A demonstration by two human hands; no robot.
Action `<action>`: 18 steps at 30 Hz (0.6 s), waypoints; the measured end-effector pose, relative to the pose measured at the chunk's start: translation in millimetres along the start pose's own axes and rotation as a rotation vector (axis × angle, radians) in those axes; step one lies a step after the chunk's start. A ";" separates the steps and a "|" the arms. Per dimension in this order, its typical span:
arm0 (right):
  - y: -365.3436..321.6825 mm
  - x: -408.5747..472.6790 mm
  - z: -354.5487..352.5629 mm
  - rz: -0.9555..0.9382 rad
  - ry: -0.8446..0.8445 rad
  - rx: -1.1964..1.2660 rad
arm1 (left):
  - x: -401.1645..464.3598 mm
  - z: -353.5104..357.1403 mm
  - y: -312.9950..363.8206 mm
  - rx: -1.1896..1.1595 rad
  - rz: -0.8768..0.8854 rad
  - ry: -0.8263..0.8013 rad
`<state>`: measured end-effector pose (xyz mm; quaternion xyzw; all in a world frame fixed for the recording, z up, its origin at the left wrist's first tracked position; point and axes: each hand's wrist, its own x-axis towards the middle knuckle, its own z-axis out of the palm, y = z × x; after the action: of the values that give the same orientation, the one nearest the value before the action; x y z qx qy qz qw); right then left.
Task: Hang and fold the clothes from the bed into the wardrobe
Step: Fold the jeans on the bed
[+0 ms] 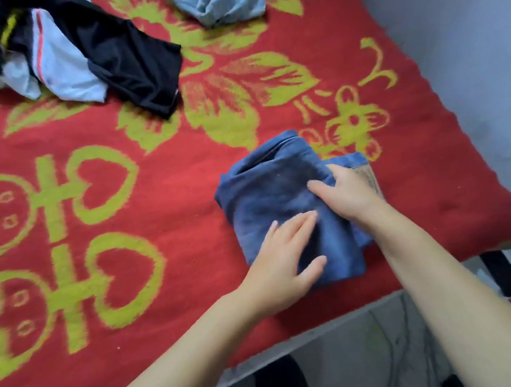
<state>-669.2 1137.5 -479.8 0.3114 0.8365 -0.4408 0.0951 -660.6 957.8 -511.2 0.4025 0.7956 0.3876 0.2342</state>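
Both hands lie flat on the folded jeans point(280, 196) near the bed's point(160, 270) front edge, left hand point(281, 263) fingers spread, right hand point(346, 192) pressing, likely to flatten the fold, away from the unfolded pile point(66, 49).

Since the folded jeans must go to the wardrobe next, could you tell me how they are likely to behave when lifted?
The folded jeans look thick and layered, so probably fairly heavy for their size. Being cloth, they would likely sag and unfold if lifted by one edge. The left hand and right hand lie on top; supporting the bundle from beneath seems safer.
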 end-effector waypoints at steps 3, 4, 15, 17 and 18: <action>55.9 27.0 -44.1 0.090 0.117 0.107 | 25.2 31.1 -18.7 0.375 -0.066 0.150; 76.1 37.3 -54.5 0.124 0.150 0.127 | 35.8 36.3 -27.8 0.445 -0.126 0.176; 134.5 64.9 18.1 -0.238 0.261 -0.703 | 112.1 86.9 -72.8 0.665 -0.296 0.174; 153.3 73.8 15.3 -0.177 0.172 -0.717 | 118.8 91.4 -73.1 0.679 -0.292 0.177; 162.8 80.9 10.4 -0.159 0.165 -0.689 | 121.7 92.8 -78.1 0.679 -0.299 0.185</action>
<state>-635.7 1232.6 -631.4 0.2295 0.9624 -0.1123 0.0918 -701.8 1068.2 -636.2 0.2999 0.9464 0.0984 0.0686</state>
